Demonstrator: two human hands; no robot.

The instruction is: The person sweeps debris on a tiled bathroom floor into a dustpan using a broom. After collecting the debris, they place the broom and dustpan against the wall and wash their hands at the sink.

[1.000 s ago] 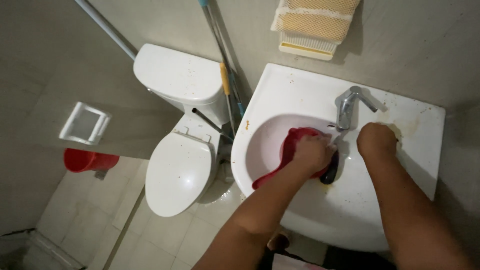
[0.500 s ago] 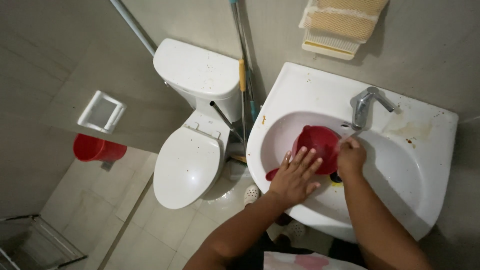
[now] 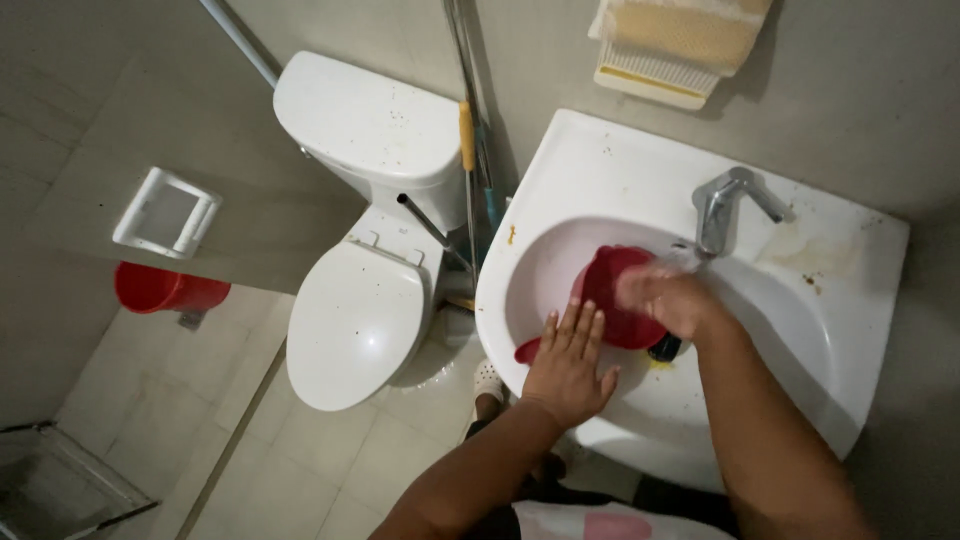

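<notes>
1. Counts: two hands, one red dipper, one white sink, one metal tap, one white toilet, one red bucket on the floor, one towel on the wall, one paper holder.
2. Red dipper: round plastic cup w/ a short handle toward the person, lying in the sink bowl just below the tap.
3. Left hand: flat, fingers spread apart, resting at the dipper's handle end; no grip closed on anything.
4. Right hand: blurred, over the dipper's rim under the tap; cannot tell whether its grip is closed, probably touching the cup.
5. Edges & room: sink's near rim curves under both forearms; bowl is mostly free to the right of the dipper. A mop stick leans betw. toilet and sink, leaving a narrow gap there.
</notes>
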